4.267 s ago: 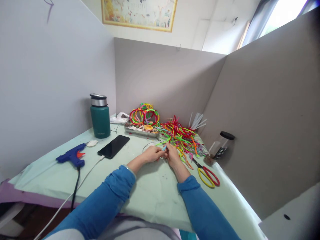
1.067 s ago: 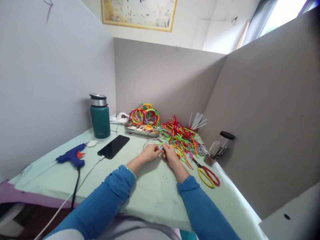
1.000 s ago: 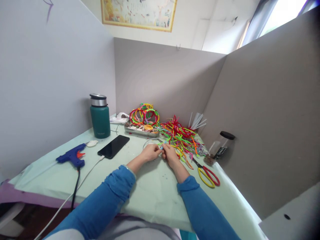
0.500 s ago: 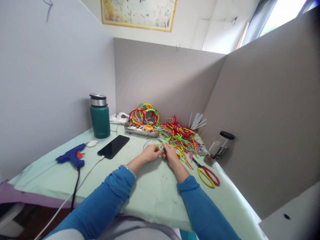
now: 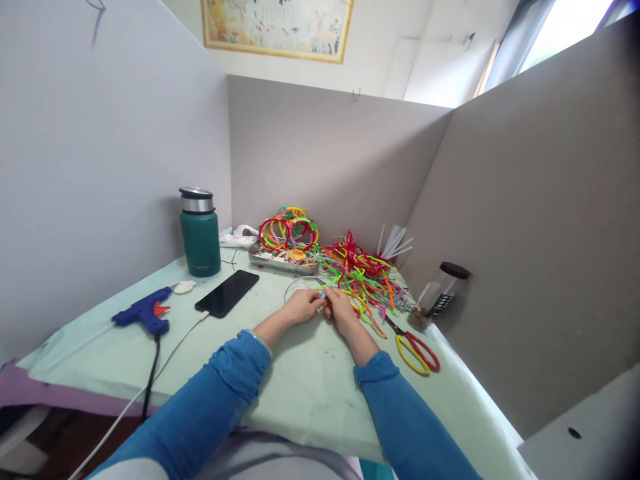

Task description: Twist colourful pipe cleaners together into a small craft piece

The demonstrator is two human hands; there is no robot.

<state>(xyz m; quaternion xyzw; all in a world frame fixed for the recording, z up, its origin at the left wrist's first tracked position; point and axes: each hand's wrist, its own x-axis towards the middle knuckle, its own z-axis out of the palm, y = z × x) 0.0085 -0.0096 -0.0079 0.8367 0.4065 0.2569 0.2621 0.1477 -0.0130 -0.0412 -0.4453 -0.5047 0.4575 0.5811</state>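
At the middle of the table, my left hand (image 5: 303, 305) and my right hand (image 5: 342, 312) meet at the fingertips. Both are closed in a pinch on a small light-blue piece (image 5: 324, 295), mostly hidden by the fingers. A thin pale wire loop (image 5: 286, 288) curves out behind my left hand. Beyond my right hand lies a tangled pile of colourful pipe cleaners (image 5: 360, 263). Scissors (image 5: 413, 350) with one red and one yellow handle lie to the right of my right hand.
A metal tray (image 5: 283, 267) holds small pieces, with colourful rings (image 5: 289, 232) above. A green bottle (image 5: 200, 241), phone (image 5: 227, 293) and blue glue gun (image 5: 145, 312) with cord stand or lie left. A clear jar (image 5: 439, 297) leans right; white sticks (image 5: 394, 243) are behind.
The wire loop behind my left hand has shifted slightly to the left. Both hands stay nearly in place, with only a slight movement of the fingers around the blue piece.
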